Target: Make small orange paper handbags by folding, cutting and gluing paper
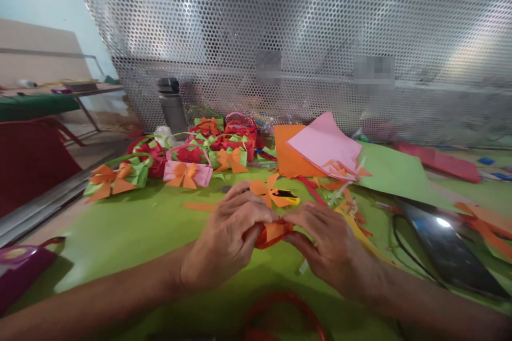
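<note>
Between my two hands is a small folded orange paper piece (276,232), pinched at both ends just above the green tabletop. My left hand (230,232) closes on its left end, thumb below and fingers above. My right hand (328,242) pinches the right end between thumb and fingertips. Right behind the piece lies an orange paper bow (267,191), beside a yellow and black cutter (288,197). A flat orange paper strip (200,206) rests left of the bow, partly behind my left hand. Near the front edge is a blurred red loop (286,303).
Several small paper bags with bows, among them a pink one (188,175), stand at the back left by a grey bottle (172,104). Pink sheets (326,144) and a green sheet (396,170) lie at right, near a phone (452,248). A perforated metal panel (240,21) rises behind.
</note>
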`<state>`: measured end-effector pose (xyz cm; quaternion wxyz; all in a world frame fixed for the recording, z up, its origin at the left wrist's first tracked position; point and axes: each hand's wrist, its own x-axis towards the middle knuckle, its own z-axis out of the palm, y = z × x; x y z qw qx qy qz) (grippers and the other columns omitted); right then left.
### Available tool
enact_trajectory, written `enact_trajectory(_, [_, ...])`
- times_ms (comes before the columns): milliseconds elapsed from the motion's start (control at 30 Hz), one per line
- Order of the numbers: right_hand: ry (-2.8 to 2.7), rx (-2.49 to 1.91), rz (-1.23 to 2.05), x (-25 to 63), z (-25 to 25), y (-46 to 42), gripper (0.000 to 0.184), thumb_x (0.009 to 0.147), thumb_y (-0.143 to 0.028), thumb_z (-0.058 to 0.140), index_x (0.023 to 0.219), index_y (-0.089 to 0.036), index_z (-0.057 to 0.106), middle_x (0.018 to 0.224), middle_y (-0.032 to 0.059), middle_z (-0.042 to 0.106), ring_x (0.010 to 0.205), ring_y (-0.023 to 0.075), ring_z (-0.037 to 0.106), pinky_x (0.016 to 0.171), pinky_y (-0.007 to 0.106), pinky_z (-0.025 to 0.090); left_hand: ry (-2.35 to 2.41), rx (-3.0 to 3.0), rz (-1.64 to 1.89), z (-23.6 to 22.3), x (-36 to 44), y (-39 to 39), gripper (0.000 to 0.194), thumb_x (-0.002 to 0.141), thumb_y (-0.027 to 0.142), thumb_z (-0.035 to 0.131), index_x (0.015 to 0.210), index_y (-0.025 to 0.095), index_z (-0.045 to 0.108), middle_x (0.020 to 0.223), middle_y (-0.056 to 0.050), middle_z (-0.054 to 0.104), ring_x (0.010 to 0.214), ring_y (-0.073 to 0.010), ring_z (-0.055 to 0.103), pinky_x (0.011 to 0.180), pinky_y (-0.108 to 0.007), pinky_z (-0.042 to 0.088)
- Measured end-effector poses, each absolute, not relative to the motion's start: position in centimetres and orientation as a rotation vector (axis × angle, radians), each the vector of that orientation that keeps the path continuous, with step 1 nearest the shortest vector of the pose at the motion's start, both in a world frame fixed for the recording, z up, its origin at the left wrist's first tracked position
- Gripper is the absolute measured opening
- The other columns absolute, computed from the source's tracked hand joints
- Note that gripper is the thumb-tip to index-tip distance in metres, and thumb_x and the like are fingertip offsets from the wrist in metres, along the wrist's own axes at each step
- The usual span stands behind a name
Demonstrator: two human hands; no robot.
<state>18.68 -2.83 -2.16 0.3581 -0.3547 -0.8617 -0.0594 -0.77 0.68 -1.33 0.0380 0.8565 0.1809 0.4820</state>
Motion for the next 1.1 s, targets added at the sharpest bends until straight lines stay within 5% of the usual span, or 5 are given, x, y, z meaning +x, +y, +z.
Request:
enact_trajectory(667, [-2.194,-0.941,-0.216,18.7,-2.0,-2.8,0.006,0.088,-0.02,0.052,0.09,-0.016,0.056,0.075,0.0037,0.066,0.07,0.0169,0.06,0.068,0.03,0.046,0.443,2.753,1.497,-1.1,-1.2,1.3,0.018,0.078,0.0,0.054,0.082,0.016,0.06,0.095,-0.007,0.068,0.089,-0.0183,0.06,0.086,-0.041,0.045])
enact_trajectory(867, [-2.193,-0.935,-0.054,18.8,-1.1,-2.9,0.034,0.093,-0.044,0.038,0.093,-0.016,0.057,0.076,0.0053,0.067,0.068,0.0165,0.061,0.062,0.029,0.046,0.299,2.69,1.449,-1.5,-1.1,1.7,0.019,0.085,0.001,0.046,0.087,0.015,0.059,0.087,-0.007,0.066,0.08,-0.0141,0.061,0.086,-0.037,0.048])
enact_trajectory(1100, [-2.233,-0.966,0.065,18.5,-0.9,-2.9,0.017,0.092,-0.023,0.046,0.081,-0.016,0.058,0.068,0.0022,0.062,0.061,0.0127,0.055,0.058,0.024,0.04,0.186,2.687,1.27,-1.7,-0.7,1.6,0.022,0.09,0.01,0.039,0.085,0.015,0.059,0.089,-0.011,0.064,0.08,-0.0163,0.058,0.077,-0.036,0.05])
